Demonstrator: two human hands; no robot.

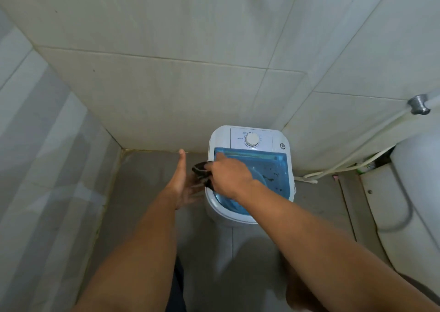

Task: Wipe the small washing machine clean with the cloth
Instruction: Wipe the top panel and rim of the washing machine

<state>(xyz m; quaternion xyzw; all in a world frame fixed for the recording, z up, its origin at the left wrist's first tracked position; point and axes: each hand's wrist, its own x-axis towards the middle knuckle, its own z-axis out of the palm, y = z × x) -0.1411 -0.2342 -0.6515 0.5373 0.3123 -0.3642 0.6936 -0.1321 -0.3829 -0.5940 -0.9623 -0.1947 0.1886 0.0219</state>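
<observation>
A small white washing machine (276, 140) stands on the floor against the tiled wall, with a round dial on its panel and a see-through blue lid (273, 168) that carries dark specks. My right hand (229, 175) lies over the lid's left part and grips a dark cloth (201, 170) at the machine's left edge. My left hand (183, 183) is open beside the machine's left side, palm toward it, thumb up, just under the cloth.
Tiled walls close in at the back and left. A white toilet (416, 206) stands at the right. White hoses (345, 166) run along the floor behind the machine, and a metal fitting (419, 108) juts from the right wall.
</observation>
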